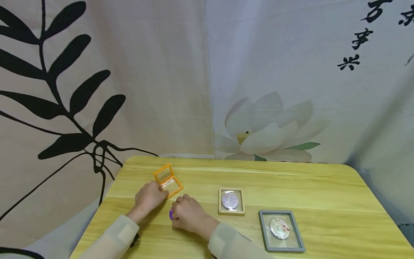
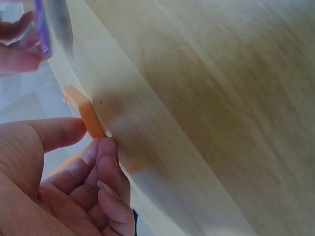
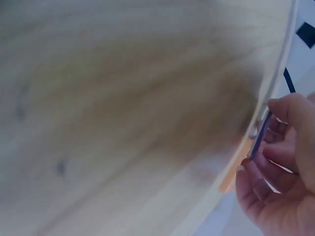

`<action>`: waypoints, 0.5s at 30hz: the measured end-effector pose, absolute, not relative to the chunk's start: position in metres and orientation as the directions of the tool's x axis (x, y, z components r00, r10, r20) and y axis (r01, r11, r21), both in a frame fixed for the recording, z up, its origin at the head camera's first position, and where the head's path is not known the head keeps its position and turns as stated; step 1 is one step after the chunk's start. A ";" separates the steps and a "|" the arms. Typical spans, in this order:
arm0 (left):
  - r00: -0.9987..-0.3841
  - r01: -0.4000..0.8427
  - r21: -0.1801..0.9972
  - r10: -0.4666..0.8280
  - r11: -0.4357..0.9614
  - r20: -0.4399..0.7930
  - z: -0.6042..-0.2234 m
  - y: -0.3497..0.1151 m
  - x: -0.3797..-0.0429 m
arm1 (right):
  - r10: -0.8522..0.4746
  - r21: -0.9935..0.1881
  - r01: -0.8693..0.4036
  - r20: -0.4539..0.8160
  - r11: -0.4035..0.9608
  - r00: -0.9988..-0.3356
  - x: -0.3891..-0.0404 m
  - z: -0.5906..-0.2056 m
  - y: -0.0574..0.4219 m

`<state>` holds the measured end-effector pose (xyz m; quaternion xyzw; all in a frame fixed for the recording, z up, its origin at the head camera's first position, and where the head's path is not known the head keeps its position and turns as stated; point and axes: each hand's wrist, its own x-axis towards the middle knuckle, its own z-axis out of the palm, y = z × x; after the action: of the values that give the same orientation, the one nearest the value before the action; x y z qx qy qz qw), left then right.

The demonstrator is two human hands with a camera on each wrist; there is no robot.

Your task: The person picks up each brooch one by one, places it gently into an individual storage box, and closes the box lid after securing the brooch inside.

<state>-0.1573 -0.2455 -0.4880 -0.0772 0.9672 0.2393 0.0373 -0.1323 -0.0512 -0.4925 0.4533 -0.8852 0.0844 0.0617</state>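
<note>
An orange hinged display case (image 1: 172, 185) with clear panes lies unfolded on the table at the left. My left hand (image 1: 150, 197) pinches its near edge between thumb and fingers, and the left wrist view shows the orange frame (image 2: 84, 112) in that grip. Just to the right, my right hand (image 1: 191, 214) holds a thin purple disc (image 1: 171, 214) by its rim. In the right wrist view the disc (image 3: 261, 135) appears edge-on between thumb and fingers. Most of the disc's face is hidden by the hand.
On the wooden table (image 1: 330, 194), a beige square case (image 1: 231, 213) with a pale purple disc (image 1: 229, 200) lies right of the hands. Farther right and nearer is a grey case (image 1: 298, 233) holding a whitish disc (image 1: 279, 228). A printed curtain (image 1: 168, 79) hangs behind.
</note>
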 end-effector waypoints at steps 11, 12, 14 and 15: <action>-0.988 -0.149 0.461 -0.111 0.875 -0.109 -0.490 -0.242 -0.153 | -0.681 -0.295 -0.740 0.291 0.605 -0.672 -0.145 -0.476 -0.029; -0.988 -0.149 0.462 -0.110 0.874 -0.112 -0.489 -0.242 -0.152 | -0.676 -0.306 -0.736 0.294 0.604 -0.676 -0.145 -0.474 -0.028; -0.987 -0.151 0.464 -0.108 0.873 -0.119 -0.489 -0.241 -0.150 | -0.665 -0.324 -0.731 0.305 0.600 -0.681 -0.146 -0.471 -0.025; -0.987 -0.152 0.463 -0.107 0.873 -0.123 -0.488 -0.241 -0.149 | -0.660 -0.332 -0.729 0.311 0.598 -0.683 -0.147 -0.470 -0.024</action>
<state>-0.1485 -0.2409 -0.4879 -0.0669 0.9667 0.2425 0.0470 -0.1470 -0.0242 -0.4695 0.3902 -0.8905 0.2205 0.0782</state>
